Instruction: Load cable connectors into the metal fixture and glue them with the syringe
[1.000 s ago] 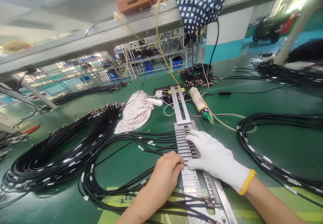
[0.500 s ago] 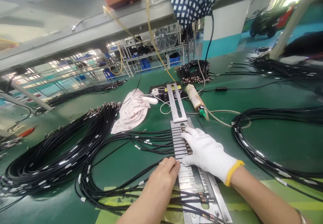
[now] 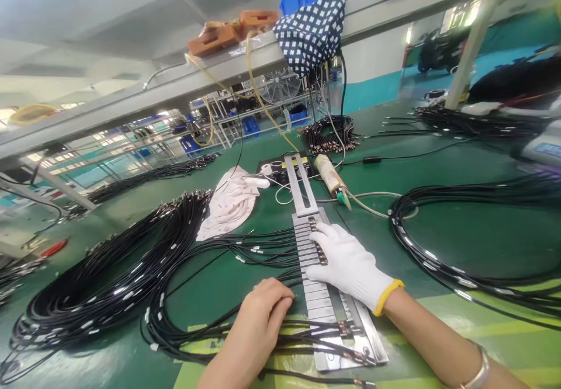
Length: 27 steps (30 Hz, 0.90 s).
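Note:
A slotted metal fixture (image 3: 313, 304) lies lengthwise on the bench. Several black cables (image 3: 272, 240) run into its slots from the left, with their metal connectors (image 3: 322, 254) in a row along the middle. My right hand (image 3: 346, 260), in a white glove with a yellow cuff, rests over that row, thumb and fingers spread along the fixture. My bare left hand (image 3: 267, 307) is just left of the fixture, above the cables, fingers curled and thumb against them. Whatever it may pinch is hidden. Nearer me, more connector ends (image 3: 350, 327) lie across the fixture's lower part.
A large cable coil (image 3: 100, 284) fills the left side; another coil (image 3: 421, 249) lies right. A pink cloth (image 3: 230, 205), a black box (image 3: 276, 173) and a wrapped tool with a green tip (image 3: 328, 173) sit beyond the fixture. A shelf beam (image 3: 219, 76) crosses above.
My left hand has drawn back from the fixture's edge, toward the left and me. My right hand stays over the connectors. The camera view has tilted up slightly.

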{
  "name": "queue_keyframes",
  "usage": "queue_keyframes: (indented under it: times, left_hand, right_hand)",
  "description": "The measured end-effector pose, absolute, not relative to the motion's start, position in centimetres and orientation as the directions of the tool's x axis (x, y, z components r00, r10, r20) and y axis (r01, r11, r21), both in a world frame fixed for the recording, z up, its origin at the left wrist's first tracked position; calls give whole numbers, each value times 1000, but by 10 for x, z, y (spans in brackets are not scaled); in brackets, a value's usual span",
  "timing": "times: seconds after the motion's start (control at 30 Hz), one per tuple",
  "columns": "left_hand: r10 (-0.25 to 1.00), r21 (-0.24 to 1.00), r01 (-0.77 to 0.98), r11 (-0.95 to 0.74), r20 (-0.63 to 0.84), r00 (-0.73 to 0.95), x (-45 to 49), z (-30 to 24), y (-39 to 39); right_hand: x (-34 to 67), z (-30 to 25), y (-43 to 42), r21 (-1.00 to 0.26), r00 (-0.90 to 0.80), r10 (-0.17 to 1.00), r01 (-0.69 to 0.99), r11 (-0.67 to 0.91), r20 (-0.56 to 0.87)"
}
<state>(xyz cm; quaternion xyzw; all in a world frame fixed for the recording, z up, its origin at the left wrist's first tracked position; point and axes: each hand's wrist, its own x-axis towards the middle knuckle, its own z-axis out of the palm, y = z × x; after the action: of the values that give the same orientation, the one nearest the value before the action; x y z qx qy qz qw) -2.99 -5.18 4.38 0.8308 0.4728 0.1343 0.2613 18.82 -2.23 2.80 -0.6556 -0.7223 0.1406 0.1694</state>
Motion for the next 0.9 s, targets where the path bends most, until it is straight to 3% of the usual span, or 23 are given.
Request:
queue_keyframes:
  times: [0.2,0.37,0.5,0.63,0.73,0.9]
  left_hand:
    - [830,577,736,-355,-168,532,-27,51,-54]
    - [802,637,720,-275,-261,537,-26,55,-54]
    - [855,676,701,-230,-204,477,-27,52,-53]
    - [895,690,692,-213,-146,421,-27,45,-51]
    - [902,675,675,-296,-36,431,-26,39,-47]
    - [888,605,683,-408,92,450,-21,31,-43]
  right_hand:
    - [182,36,-23,-316,-149,989,938,145,13]
    - [184,24,-22,-395,-138,987,904,161,87]
    - [191,20,-18,-554,-51,991,825,113,128]
    - [201,27,-15,-731,114,993,676,-96,-25]
    - [204,34,-15,-749,148,984,641,-171,-98]
    - [203,37,-15,-769,156,982,614,-178,-103]
